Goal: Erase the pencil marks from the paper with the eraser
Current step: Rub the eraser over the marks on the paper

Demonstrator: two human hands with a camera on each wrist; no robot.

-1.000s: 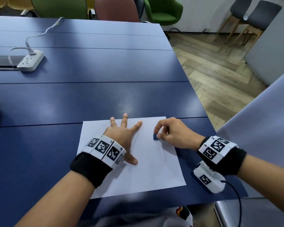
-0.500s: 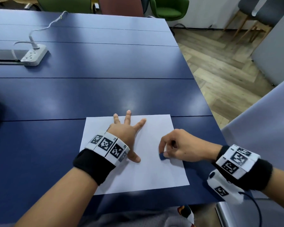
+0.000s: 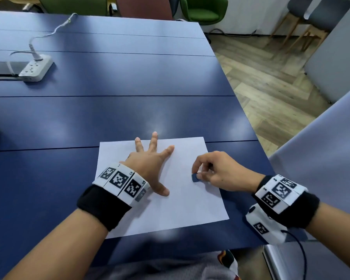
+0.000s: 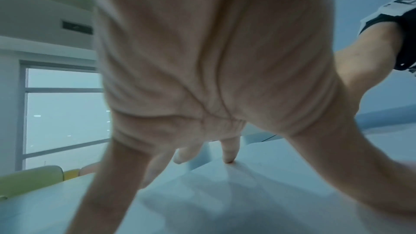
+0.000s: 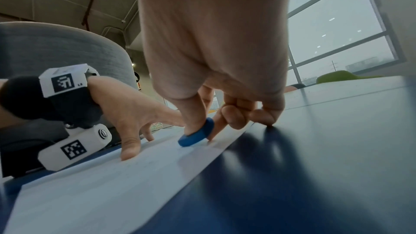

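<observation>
A white sheet of paper (image 3: 182,207) lies on the blue table (image 3: 113,110) near its front edge. My left hand (image 3: 150,164) presses flat on the sheet's upper left part, fingers spread. In the left wrist view its fingertips (image 4: 228,158) touch the paper (image 4: 258,193). My right hand (image 3: 216,172) pinches a small blue eraser (image 3: 195,177) between thumb and forefinger on the sheet's right part. In the right wrist view the blue eraser (image 5: 197,133) rests tilted on the paper (image 5: 112,181). Faint pencil marks show near it.
A white power strip (image 3: 35,70) with its cable lies at the table's far left. Green and red chairs (image 3: 202,9) stand beyond the far edge. The table's right edge runs close to my right wrist, with wooden floor (image 3: 271,87) beyond.
My right hand has slid the eraser toward me and rightward over the paper, then back a little. The left hand stays pressed on the sheet.
</observation>
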